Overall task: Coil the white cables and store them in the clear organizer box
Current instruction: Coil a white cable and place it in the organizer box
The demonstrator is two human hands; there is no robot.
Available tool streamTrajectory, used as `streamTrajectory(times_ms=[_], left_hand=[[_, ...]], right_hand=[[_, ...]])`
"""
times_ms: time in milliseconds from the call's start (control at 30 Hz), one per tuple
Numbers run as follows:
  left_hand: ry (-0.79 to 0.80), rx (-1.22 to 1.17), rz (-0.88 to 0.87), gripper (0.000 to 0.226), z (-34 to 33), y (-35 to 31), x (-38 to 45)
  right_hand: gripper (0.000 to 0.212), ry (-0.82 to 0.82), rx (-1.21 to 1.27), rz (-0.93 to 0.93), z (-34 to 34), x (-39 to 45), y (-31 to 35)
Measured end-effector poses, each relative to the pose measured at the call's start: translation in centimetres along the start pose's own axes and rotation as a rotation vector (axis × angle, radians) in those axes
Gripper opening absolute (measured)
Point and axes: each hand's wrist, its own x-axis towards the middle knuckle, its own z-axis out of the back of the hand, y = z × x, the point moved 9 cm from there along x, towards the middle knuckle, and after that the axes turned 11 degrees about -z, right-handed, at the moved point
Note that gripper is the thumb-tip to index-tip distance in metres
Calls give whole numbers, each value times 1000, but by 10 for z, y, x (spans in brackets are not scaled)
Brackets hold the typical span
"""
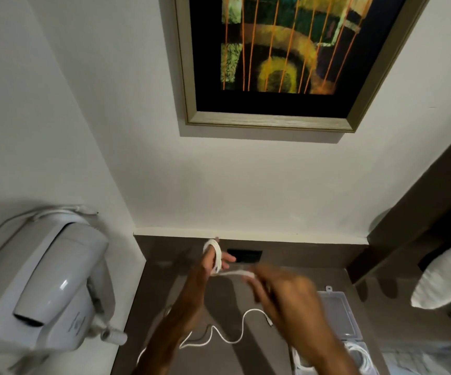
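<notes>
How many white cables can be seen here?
3: one wound around the left hand, one loose on the counter, one coiled in the clear box. The arms may hide more.

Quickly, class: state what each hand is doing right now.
Left hand: white cable coiled around its fingers.
Right hand: blurred, pinching the cable's free end.

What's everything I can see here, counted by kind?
White cables: 3, one being wound on the left hand, one loose on the counter, one coiled in the box
Clear boxes: 1
Hair dryers: 1
Pictures: 1
Total: 6
</notes>
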Motion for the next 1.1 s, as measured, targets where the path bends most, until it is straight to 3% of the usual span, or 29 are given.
streamTrajectory(times_ms=[67,100,233,367,433,533,600,700,800,933,1100], left_hand=[[16,-121,98,132,-14,4,0],[52,-181,110,141,-24,5,-2],[209,-423,48,120,-45,-3,-14],[77,-641,-4,116,-29,-17,-7],[-54,-541,0,115,-12,-14,-1],[-195,-252,59,130,12,-6,10],[-196,-144,138,115,12,12,7],[-72,-120,203,92,-13,27,-15],[-44,-94,116,67,-23,15,-20],[77,-19,12,39,-28,-14,-9],[219,-15,-29,34,-29,-30,-11]], right_hand=[[5,-126,-96,78,28,25,-6],[7,-145,-117,80,33,40,-13],[17,-35,196,-16,10,68,-39],[21,152,443,-183,-58,26,-44],[19,277,381,-235,-91,-3,-34],[21,206,143,-125,-87,-22,-6],[18,66,54,-17,-54,-19,13],[17,-36,26,121,-6,3,21],[7,14,162,217,20,30,11],[8,91,482,113,25,49,-12],[11,133,558,135,8,52,-20]])
